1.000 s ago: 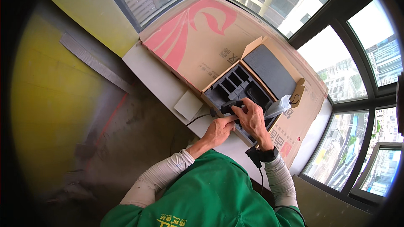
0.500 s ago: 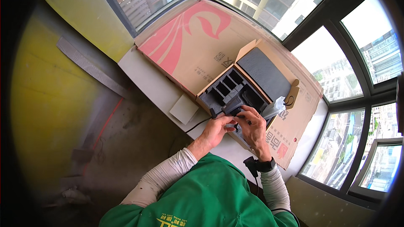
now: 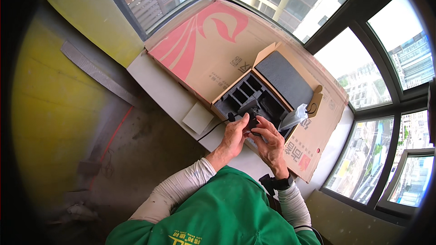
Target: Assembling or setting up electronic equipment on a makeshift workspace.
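Between my hands, above the near part of an open cardboard box (image 3: 215, 105), is a small black device (image 3: 248, 121); its exact kind is hard to make out. My left hand (image 3: 234, 137) is closed round its left side, thumb on top. The bent fingers of my right hand (image 3: 270, 144) pinch at its right side. A black cable (image 3: 211, 130) runs left from a small black piece (image 3: 231, 116) beside my left fingertips. Dark grey foam (image 3: 231, 101) with cut-out slots fills the box. On my right wrist is a black strap with a small black unit (image 3: 268, 181).
The box lies on a large flat carton (image 3: 195, 63) with a pink print, on a white sill (image 3: 154, 79). A dark foam sheet (image 3: 284, 79) lines the lid. A clear plastic bag (image 3: 295, 117) and a pale square tile (image 3: 198, 118) lie nearby. Windows surround the sill.
The black device has been turned and drawn slightly toward me. My left thumb has come up onto it, and my right hand has shifted a little lower.
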A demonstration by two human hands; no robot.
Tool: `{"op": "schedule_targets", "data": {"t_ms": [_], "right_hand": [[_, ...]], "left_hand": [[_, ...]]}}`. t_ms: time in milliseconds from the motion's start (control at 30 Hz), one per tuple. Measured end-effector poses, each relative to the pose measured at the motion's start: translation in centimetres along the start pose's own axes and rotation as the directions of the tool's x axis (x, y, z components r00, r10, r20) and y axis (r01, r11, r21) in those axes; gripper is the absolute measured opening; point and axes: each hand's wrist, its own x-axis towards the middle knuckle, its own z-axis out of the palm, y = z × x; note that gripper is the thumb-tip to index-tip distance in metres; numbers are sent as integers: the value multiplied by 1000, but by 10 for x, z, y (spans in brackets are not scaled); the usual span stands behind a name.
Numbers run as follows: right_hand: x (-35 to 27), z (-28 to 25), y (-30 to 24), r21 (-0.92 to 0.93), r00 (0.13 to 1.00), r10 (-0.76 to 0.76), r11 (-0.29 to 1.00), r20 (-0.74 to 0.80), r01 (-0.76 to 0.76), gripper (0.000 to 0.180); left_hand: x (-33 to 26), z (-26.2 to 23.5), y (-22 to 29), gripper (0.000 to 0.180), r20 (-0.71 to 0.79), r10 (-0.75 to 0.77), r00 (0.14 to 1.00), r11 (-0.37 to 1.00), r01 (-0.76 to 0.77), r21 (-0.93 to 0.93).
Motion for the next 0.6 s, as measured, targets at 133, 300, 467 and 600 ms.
{"op": "schedule_targets", "data": {"t_ms": [133,300,467,600], "right_hand": [[3,-12,-10,-49,997,-29,998,76,33,29],[5,-47,-9,195,936,351,917,15,-347,36],[35,-43,19,44,814,517,837,264,-546,66],[44,-49,22,83,777,447,843,444,-532,64]], "left_hand": [[2,-1,-6,29,22,26,999,999,-27,47],[-3,1,8,25,0,54,999,950,-51,307],[-15,6,2,27,244,214,946,598,-325,733],[-21,4,14,23,404,225,886,470,-462,752]]}}
